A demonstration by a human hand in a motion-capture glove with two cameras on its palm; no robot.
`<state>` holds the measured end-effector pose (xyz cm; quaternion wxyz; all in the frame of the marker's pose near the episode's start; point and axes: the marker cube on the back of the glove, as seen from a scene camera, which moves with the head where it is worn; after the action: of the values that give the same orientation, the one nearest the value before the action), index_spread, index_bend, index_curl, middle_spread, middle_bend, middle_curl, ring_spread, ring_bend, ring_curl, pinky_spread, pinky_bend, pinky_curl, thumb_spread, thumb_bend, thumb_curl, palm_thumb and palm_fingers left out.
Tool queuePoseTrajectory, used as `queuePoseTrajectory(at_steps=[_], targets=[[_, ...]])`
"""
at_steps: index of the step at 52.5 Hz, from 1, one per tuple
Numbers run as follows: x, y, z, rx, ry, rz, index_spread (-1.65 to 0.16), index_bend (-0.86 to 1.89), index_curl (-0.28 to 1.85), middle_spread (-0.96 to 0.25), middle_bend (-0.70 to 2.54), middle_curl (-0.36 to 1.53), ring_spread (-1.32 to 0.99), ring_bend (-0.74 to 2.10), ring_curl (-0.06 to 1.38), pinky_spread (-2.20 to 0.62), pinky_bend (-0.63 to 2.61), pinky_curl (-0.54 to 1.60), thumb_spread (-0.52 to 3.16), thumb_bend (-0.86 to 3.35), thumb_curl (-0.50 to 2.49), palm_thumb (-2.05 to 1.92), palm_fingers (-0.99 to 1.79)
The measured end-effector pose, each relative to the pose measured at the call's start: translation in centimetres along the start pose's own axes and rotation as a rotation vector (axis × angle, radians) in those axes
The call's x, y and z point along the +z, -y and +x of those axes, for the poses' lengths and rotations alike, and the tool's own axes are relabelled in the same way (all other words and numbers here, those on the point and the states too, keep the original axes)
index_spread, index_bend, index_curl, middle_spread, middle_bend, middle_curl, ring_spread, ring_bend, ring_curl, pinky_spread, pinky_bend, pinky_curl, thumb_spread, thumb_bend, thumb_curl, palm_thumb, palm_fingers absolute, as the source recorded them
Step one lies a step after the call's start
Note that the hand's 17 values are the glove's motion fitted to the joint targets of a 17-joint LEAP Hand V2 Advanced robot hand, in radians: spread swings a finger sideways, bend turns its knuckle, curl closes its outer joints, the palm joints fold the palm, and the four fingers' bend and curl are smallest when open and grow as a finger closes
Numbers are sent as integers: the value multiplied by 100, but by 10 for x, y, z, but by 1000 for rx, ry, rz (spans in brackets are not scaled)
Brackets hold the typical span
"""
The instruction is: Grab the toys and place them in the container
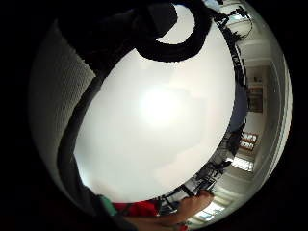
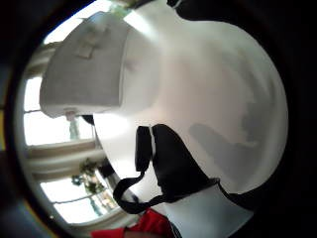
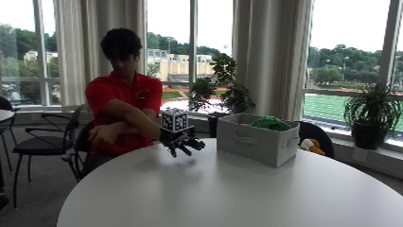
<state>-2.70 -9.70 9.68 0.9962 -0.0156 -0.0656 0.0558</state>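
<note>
Outside view: my round white table (image 3: 207,189) fills the lower frame. Right of centre on it sits the grey fabric container (image 3: 257,139), handle on its near side, a green toy (image 3: 271,124) poking over its rim. Just left, my gloved right hand (image 3: 181,143) hovers, fingers spread downward, holding nothing.

A red short-sleeved shirt (image 3: 119,101) (collared) and black glove (image 3: 180,143).

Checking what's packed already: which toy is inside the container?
The green toy, showing above the rim of the grey container. The orange-and-white toy lies outside, behind the container's far corner.
</note>
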Motion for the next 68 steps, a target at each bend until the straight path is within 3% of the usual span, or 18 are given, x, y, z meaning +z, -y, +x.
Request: queuePoseTrajectory(at_steps=[5,21,32,47,58,68], targets=[[0,-12,-5,-89,-7,-43,-43,17,33,-14,14,21,-9,25,40,11,93,33,116,-4,25,-5,-8],[-2,-11,10,-44,-64,-79,-43,18,34,-14,13,21,-9,25,40,11,92,33,117,-4,25,-5,-9],[-15,-9,21,-40,-107,-15,-43,18,34,-14,13,21,-8,24,40,11,93,33,116,-4,25,-5,-10],[-35,-20,16,-58,56,-23,-43,18,34,-14,13,20,-8,24,40,11,92,33,116,-4,25,-4,-10],[-56,-13,26,-92,45,55,-44,19,35,-13,12,20,-7,22,40,11,92,33,116,-4,26,-5,-9],[-45,-29,19,-79,36,5,-44,19,36,-13,12,19,-6,21,39,11,91,33,115,-4,26,-4,-9]])
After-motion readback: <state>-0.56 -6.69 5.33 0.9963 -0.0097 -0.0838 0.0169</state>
